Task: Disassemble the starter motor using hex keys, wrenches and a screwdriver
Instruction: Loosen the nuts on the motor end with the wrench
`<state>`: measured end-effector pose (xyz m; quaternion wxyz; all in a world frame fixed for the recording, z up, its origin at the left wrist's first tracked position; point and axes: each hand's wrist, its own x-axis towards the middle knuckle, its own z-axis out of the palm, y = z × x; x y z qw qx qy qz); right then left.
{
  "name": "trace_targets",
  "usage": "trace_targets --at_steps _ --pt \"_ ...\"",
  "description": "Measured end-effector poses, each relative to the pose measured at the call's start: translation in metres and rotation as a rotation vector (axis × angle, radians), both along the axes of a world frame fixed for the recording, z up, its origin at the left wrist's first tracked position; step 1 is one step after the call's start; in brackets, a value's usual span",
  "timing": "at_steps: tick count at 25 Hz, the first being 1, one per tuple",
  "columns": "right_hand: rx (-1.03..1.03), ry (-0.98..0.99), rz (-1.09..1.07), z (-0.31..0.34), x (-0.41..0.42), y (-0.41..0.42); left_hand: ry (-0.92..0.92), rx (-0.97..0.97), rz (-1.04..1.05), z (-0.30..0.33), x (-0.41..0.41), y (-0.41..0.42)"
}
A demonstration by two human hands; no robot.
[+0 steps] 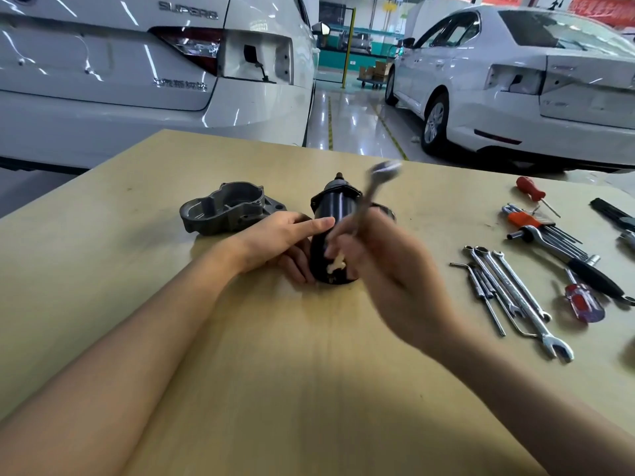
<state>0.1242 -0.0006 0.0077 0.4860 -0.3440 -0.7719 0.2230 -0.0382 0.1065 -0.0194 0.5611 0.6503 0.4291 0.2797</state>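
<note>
The black cylindrical starter motor body (335, 214) lies on the wooden table (275, 372), its near end showing a pale plastic piece. My left hand (285, 240) grips the body from the left side. My right hand (385, 266) holds a silver wrench (372, 190), blurred with motion, its ring end raised above the motor. The grey cast aluminium nose housing (228, 209) sits detached to the left of the motor.
At the right of the table lie several wrenches (522, 300), a hex key set in an orange holder (536, 225), a ratchet handle (570, 261), two screwdrivers with red handles (531, 188) (584, 300) and a black tool (615, 214). Two white cars stand beyond the table's far edge.
</note>
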Motion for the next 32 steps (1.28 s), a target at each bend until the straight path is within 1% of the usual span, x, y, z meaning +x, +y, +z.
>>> trace_targets --at_steps 2,3,5,7,9,14,17,18,19,21,23,25,26,28,29,30,32 --pt "-0.240 0.459 0.019 -0.007 0.016 -0.002 -0.017 -0.025 -0.014 0.002 0.001 -0.001" --pt "-0.331 0.613 -0.005 -0.009 0.021 -0.002 -0.018 -0.031 -0.018 0.001 0.001 -0.001" --pt "-0.454 0.799 -0.071 -0.011 0.026 -0.001 -0.020 -0.032 -0.021 0.003 0.000 -0.001" --pt "-0.508 0.883 -0.114 -0.014 0.026 0.000 -0.017 -0.025 -0.028 0.003 0.001 -0.002" --pt "-0.519 0.910 -0.121 -0.016 0.022 0.002 -0.018 -0.026 -0.029 0.002 0.000 -0.002" --pt "-0.475 0.865 -0.103 -0.021 0.019 0.003 -0.006 -0.006 -0.031 0.004 0.000 -0.004" --pt "-0.377 0.708 -0.123 -0.022 0.013 0.002 -0.003 -0.002 -0.029 0.006 0.000 -0.005" --pt "-0.312 0.612 -0.142 -0.020 0.011 0.003 0.005 0.005 -0.021 0.006 0.001 -0.005" --pt "-0.231 0.475 -0.165 -0.016 0.010 0.005 0.014 0.007 -0.013 0.007 0.001 -0.006" --pt "-0.055 0.059 -0.181 0.003 0.006 0.011 0.034 0.006 -0.014 0.005 0.003 -0.006" --pt "0.056 -0.385 -0.121 0.023 -0.005 0.016 0.103 0.011 0.023 0.002 0.002 -0.006" --pt "0.046 -0.685 -0.031 0.033 -0.022 0.020 0.183 0.043 0.080 0.002 0.000 -0.007" --pt "0.068 -0.840 -0.014 0.032 -0.030 0.022 0.164 0.061 0.078 0.005 -0.002 -0.008" --pt "0.189 -1.152 -0.071 0.020 -0.039 0.023 0.102 0.066 0.046 0.010 -0.001 -0.008" --pt "0.222 -1.183 -0.085 0.014 -0.038 0.021 0.101 0.062 0.035 0.010 -0.001 -0.007" --pt "0.235 -1.088 -0.071 0.012 -0.034 0.016 0.086 0.060 0.034 0.008 -0.001 -0.006" --pt "0.268 -0.639 -0.031 0.006 -0.022 0.004 0.054 0.054 0.022 0.005 0.000 -0.004"
